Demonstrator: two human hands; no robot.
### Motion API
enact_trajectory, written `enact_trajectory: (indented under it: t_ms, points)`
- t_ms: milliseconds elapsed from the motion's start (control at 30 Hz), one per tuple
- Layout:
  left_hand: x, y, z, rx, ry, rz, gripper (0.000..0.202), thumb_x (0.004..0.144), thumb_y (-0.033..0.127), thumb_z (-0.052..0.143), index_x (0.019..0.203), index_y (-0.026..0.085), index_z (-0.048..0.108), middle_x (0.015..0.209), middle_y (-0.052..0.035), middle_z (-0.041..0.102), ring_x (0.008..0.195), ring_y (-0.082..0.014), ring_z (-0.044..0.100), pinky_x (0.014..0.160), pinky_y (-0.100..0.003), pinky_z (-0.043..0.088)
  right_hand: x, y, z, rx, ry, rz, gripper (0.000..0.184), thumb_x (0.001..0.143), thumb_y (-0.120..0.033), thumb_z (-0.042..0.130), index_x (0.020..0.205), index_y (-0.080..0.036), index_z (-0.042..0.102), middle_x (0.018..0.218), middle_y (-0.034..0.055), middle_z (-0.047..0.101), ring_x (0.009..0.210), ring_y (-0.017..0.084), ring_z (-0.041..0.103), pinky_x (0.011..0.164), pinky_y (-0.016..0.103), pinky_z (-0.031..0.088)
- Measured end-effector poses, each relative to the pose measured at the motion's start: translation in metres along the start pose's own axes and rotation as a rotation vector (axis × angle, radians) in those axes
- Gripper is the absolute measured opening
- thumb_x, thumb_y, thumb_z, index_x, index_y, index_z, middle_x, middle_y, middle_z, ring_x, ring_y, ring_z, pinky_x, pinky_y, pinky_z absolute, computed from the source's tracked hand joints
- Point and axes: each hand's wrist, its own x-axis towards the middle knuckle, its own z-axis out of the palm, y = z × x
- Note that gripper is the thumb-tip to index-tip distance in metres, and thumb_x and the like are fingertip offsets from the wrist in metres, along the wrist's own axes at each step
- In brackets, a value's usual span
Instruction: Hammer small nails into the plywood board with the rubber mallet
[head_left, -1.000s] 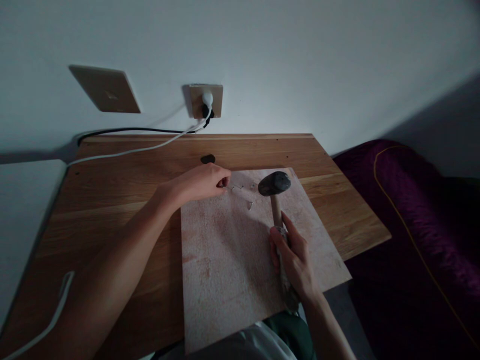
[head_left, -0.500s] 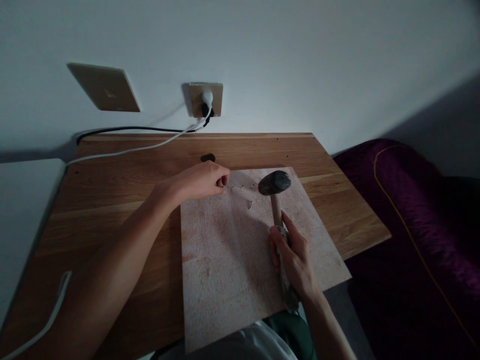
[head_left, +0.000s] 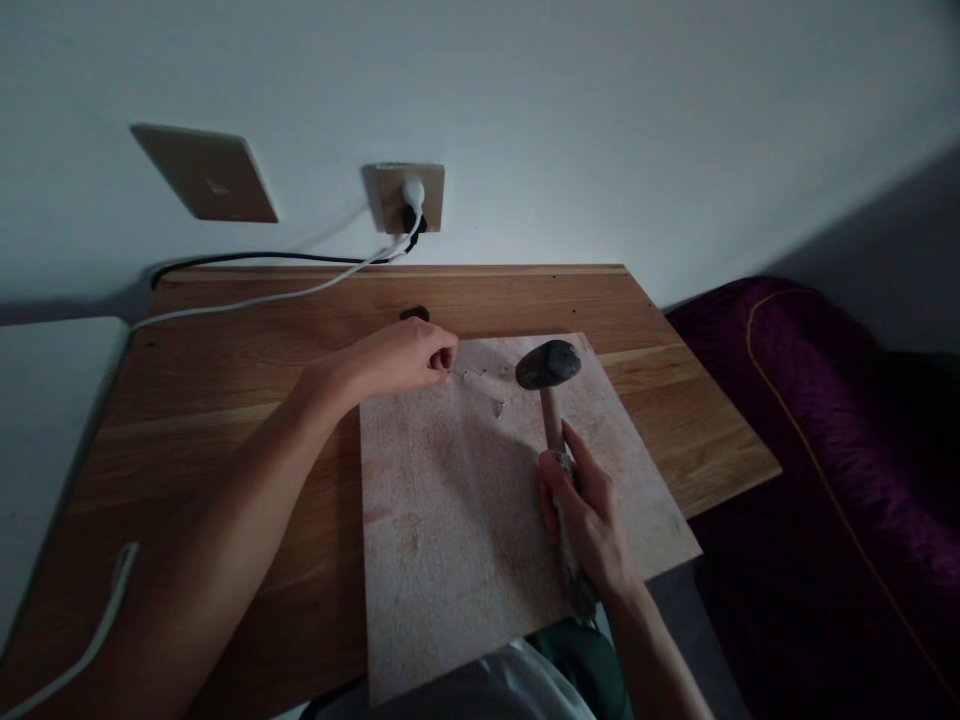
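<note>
My left hand [head_left: 409, 355] is closed in a pinch over the far left corner of a pale wooden board [head_left: 450, 520]. Whatever its fingertips hold is too small and too hidden to make out. Just right of those fingers, small nails [head_left: 500, 408] are on the board; whether each one stands or lies is hard to tell. My right hand [head_left: 592, 500] is wrapped around the handle of a hammer [head_left: 549, 365]. The hammer's dark head is held over the board's far right part, and its worn grip points back toward my body.
Beneath the board is a wooden desk [head_left: 225, 390], with a dark oval piece [head_left: 414, 313] behind my left hand. White and black cables run from a wall socket [head_left: 411, 198] along the desk's back. Purple fabric [head_left: 825, 400] lies at the right. A white cable [head_left: 105, 625] is near my left forearm.
Almost nothing differs. My left hand has shifted very slightly, still pinched at the same spot, and the hammer stays in place in my right hand.
</note>
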Motion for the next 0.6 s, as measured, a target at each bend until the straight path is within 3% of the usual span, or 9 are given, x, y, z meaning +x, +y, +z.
enact_trajectory:
  t_ms: [233, 400, 600]
  points:
    - [0.0001, -0.0015, -0.0014, 0.010, 0.023, 0.041, 0.011, 0.094, 0.026, 0.074, 0.087, 0.018, 0.075, 0.084, -0.0024, 0.075, 0.075, -0.0154, 0.069, 0.074, -0.028, 0.046, -0.0001, -0.0001, 0.0003, 0.014, -0.013, 0.016, 0.067, 0.103, -0.058, 0.063, 0.155, -0.016, 0.055, 0.056, -0.0087, 0.053, 0.040, 0.011, 0.044, 0.036, 0.022, 0.038]
    - [0.0001, -0.0012, -0.0003, -0.007, -0.007, 0.048, 0.009, 0.092, 0.018, 0.069, 0.089, 0.018, 0.078, 0.087, -0.0033, 0.078, 0.076, -0.0157, 0.070, 0.075, -0.027, 0.048, -0.0003, -0.0040, 0.0002, 0.006, -0.012, 0.012, 0.067, 0.103, -0.058, 0.063, 0.154, -0.015, 0.056, 0.055, -0.0086, 0.053, 0.040, 0.011, 0.045, 0.036, 0.022, 0.038]
    - [0.0006, 0.0040, -0.0017, -0.016, -0.032, 0.073, 0.023, 0.087, 0.005, 0.064, 0.094, 0.019, 0.082, 0.090, -0.0035, 0.081, 0.079, -0.0157, 0.072, 0.078, -0.027, 0.050, -0.0013, -0.0061, 0.0001, -0.015, -0.009, 0.007, 0.067, 0.103, -0.058, 0.062, 0.153, -0.013, 0.057, 0.052, -0.0095, 0.051, 0.040, 0.011, 0.044, 0.038, 0.023, 0.038]
